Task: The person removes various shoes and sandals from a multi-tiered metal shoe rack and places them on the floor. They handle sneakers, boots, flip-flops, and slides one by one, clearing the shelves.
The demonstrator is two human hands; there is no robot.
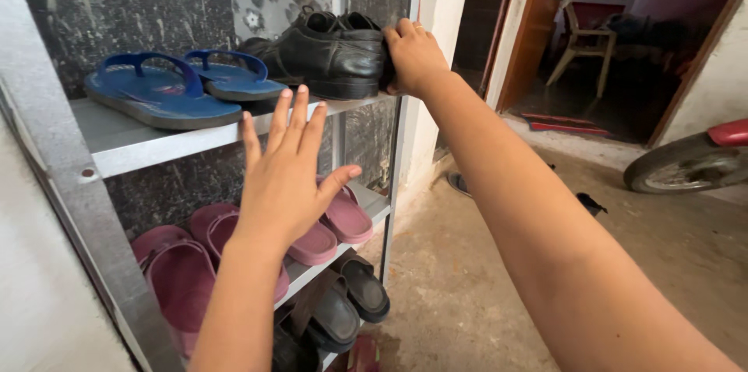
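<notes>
My right hand (414,54) grips the heel of a pair of black leather shoes (331,51) standing on the top shelf (148,142) of a grey metal shoe rack. My left hand (287,173) hovers open in front of the rack, fingers spread, holding nothing, just below the top shelf's front edge. A pair of blue flip-flops (175,85) lies to the left of the black shoes on the same shelf.
On the middle shelf lie several pink slippers (191,263). Black sandals (351,298) sit on the lowest shelf. To the right there is a concrete floor, an open doorway with a chair (584,49) inside, and a vehicle's wheel (686,163) at the far right.
</notes>
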